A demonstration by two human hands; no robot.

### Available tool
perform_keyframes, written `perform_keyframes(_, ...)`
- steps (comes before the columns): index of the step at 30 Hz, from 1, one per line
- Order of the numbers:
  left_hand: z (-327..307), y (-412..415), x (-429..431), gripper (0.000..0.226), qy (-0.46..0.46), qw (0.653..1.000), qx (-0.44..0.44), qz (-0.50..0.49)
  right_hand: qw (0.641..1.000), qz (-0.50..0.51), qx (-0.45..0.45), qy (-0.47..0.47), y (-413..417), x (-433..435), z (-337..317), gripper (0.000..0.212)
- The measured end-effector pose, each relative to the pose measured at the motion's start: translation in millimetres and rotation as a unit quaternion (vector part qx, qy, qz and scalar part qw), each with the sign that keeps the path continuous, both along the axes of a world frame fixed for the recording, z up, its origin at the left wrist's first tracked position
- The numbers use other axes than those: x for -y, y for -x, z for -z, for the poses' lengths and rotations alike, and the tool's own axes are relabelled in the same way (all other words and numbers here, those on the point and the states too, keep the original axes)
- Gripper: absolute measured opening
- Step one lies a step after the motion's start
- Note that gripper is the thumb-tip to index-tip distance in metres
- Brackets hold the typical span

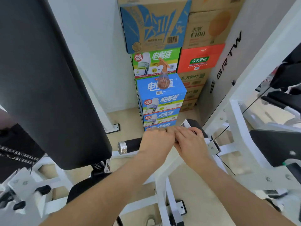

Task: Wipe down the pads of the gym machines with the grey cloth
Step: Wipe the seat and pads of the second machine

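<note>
Both my hands meet on a black foam-covered handle (132,145) with a chrome end cap, which sticks out left from the white machine frame (241,121). My left hand (156,139) curls over the handle from above. Touching it on the right, my right hand (189,139) lies over the spot where the handle joins the frame, its fingers reaching onto a small black pad (195,123) with a white label. No grey cloth shows; anything under my palms is hidden. A large black back pad (48,79) stands tilted at the left, with a black seat pad (81,190) below it.
Stacked drink cartons (161,98) fill the corner straight ahead. A clear spray bottle with an orange trigger (163,77) stands on the blue carton. At the right are a thin cable (254,101) and another black pad (273,144). White frame bars cross the beige floor below.
</note>
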State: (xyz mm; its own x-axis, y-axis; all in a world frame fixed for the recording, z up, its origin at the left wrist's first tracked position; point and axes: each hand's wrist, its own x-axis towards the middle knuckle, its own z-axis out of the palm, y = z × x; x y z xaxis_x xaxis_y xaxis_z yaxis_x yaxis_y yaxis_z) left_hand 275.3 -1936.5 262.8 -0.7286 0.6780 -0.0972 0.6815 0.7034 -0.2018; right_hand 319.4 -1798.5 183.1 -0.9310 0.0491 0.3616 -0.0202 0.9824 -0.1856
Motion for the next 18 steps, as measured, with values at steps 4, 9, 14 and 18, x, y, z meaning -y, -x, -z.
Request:
perform_keyframes(4, 18.6, -0.7, 1.4, 0.048, -0.039, 0.998, -0.041, 0.009, 0.999, 0.011, -0.027, -0.015, 1.9, 1.5, 4.4, 0.026)
perform_keyframes(9, 23.9, -13.9, 16.6, 0.056, -0.084, 0.993, -0.081, 0.006, 1.0, -0.013, -0.01, 0.018, -6.1, -1.8, -1.3, 0.04)
perform_keyframes(14, 22.7, -26.7, 20.9, 0.049, -0.105, 0.992, -0.074, 0.01, 0.998, -0.039, 0.013, 0.057, -19.8, -5.6, -10.9, 0.053)
perform_keyframes(18, 13.5, -44.0, 20.9, 0.05, -0.122, 0.992, -0.008, -0.021, 0.995, -0.033, 0.085, 0.042, -36.0, -5.9, -22.4, 0.067)
